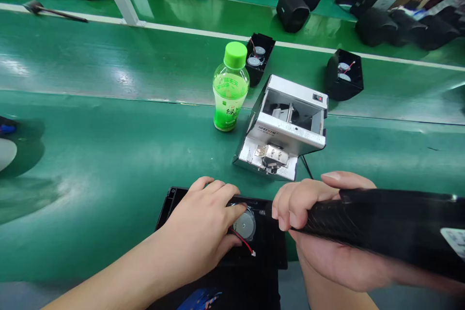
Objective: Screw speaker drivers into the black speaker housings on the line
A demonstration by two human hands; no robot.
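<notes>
At lower centre, the left hand [203, 220] lays half-bent fingers on the black panel [269, 241], whether gripping I cannot tell, and the right hand [316, 206] tightly clasps a black tool [385, 220] at lower right.

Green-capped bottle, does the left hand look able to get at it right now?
Likely yes: the left hand would have to leave the black panel, but nothing visible stands between it and the bottle.
</notes>
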